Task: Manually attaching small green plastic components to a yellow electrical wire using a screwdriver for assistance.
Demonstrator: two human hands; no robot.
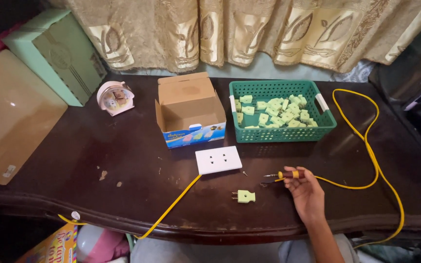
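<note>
my right hand point(307, 192) pinching a little screwdriver point(284, 174), green basket point(282, 132) of plugs point(275, 111) just beyond it, empty open cardboard box point(189, 113) further left

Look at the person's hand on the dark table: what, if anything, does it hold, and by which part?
The right hand holds a small screwdriver by its red and yellow handle, fingertips pinching it, metal tip pointing left toward the white socket plate. No left hand shows.
</note>
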